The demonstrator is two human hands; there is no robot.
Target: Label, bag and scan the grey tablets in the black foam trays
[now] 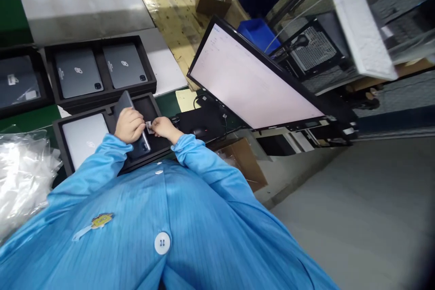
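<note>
My left hand point(130, 125) is wrapped round a dark grey tablet point(136, 148), which tilts up out of the right compartment of a black tray point(149, 108). Close by on the right, my right hand point(166, 128) pinches a small white label point(148, 127) with print on it, right beside the tablet's edge. Whether the label touches the tablet I cannot tell. A light silver tablet point(84, 136) lies in the tray's left compartment, partly behind my left sleeve.
Behind stands another black tray point(104, 93) with two grey tablets; a further tray point(43, 82) is at the left. Clear plastic bags point(25, 176) heap at the lower left. A monitor point(251, 81), a mouse point(200, 132) and a cardboard box point(214, 5) are to the right.
</note>
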